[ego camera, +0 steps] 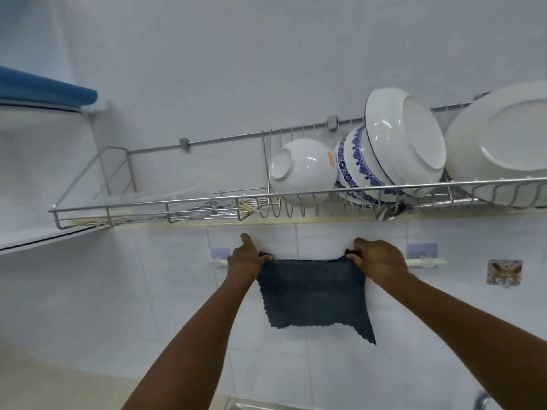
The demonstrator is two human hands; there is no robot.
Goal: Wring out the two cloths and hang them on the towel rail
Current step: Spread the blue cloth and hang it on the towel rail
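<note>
Already we have the dark blue cloth [313, 294] spread flat against the tiled wall [148, 291], its top edge level with the white towel rail [426, 262], which shows only at its two ends past our hands. Our left hand [247, 260] pinches the upper left corner between thumb and curled fingers, the forefinger poking upward; our right hand [377, 257] pinches the upper right corner, where a small bunch of fabric gathers under the fingertips. We hold the corners wide apart to keep the top edge taut, so the cloth can drape evenly rather than in a clump — and dry faster for it.

Whether the fabric already passes over the rail or merely hangs in front of it we cannot tell, since the cloth hides the middle of the rail. Its lower edge hangs free, the right corner dipping lower than the left.

Just above, the wire dish rack [177, 202] carries bowls [302, 170] and a plate [503, 149], so our hands work beneath it. The second cloth is not in view — by our judgement that half of the job remains.
</note>
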